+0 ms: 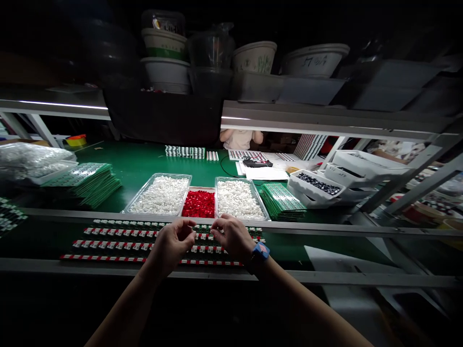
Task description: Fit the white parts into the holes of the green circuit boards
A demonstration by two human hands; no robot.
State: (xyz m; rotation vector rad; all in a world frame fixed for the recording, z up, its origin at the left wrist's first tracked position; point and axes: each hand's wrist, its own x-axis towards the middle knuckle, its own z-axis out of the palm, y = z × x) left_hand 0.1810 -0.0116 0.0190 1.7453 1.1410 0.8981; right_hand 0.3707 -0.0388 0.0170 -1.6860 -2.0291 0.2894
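My left hand (172,245) and my right hand (233,237) hover close together over a green circuit board panel (119,239) lined with rows of small white and red parts. Both hands have their fingers curled in a pinch; what they hold is too small to make out. A blue watch (261,250) is on my right wrist. Just beyond the hands stand three clear trays: white parts (161,194), red parts (198,204) and white parts (238,198).
Stacks of green boards lie at left (85,180) and right (282,201) of the trays. White bins (318,185) sit at right. A shelf (325,123) above carries bowls and tubs. Another person (240,139) sits across the green table.
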